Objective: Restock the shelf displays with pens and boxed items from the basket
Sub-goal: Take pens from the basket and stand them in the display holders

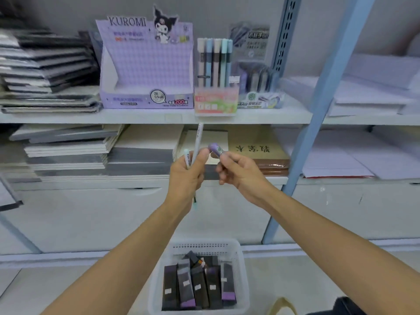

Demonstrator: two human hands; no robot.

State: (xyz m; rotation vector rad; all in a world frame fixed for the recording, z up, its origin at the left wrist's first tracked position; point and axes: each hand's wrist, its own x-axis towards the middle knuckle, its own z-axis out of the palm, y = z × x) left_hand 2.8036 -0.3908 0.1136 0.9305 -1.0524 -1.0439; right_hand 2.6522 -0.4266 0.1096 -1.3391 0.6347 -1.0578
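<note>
Stocking step: left grip [187, 172] clasps two pens [197, 138]; right grip [241, 172] pinches a purple case [216, 149]; next, seat pens upright in the pen display [215, 96].

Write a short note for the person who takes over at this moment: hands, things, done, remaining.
Left hand grips two pens.
Right hand pinches a small purple item.
Basket below holds dark and purple boxes.
On the upper shelf, the pen display already holds several pens; the Kuromi display looks empty.
Left: place the held pens and purple item, then shelve the boxes.
</note>
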